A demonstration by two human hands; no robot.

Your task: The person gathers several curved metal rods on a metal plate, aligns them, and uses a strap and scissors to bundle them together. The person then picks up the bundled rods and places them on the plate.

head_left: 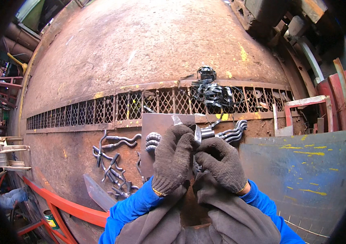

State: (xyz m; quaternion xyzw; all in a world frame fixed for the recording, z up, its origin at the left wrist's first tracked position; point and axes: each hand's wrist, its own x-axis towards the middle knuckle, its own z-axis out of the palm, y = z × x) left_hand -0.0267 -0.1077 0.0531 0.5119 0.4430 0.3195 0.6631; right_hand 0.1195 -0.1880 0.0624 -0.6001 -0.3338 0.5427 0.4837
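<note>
Both my hands wear dark knitted gloves and meet in front of me above my lap. My left hand (173, 160) is closed on a shiny strip (197, 134), whose other end sticks up past the fingers. Beside it, my right hand (221, 162) has its fingers curled in near the strip; what they grip is hidden. Under and beyond the hands lie bent ribbed steel bars (234, 132), grouped side by side, with more bends (153, 140) showing left of my left hand. Beneath them is a flat brown plate (156, 121).
Loose bent bars (118, 171) lie on the ground at left. A tangle of black strapping (213, 92) rests on the drain grating (132, 105). A red metal frame (79, 213) stands lower left, a grey sheet (307, 162) at right, a plastic chair (6, 156) far left.
</note>
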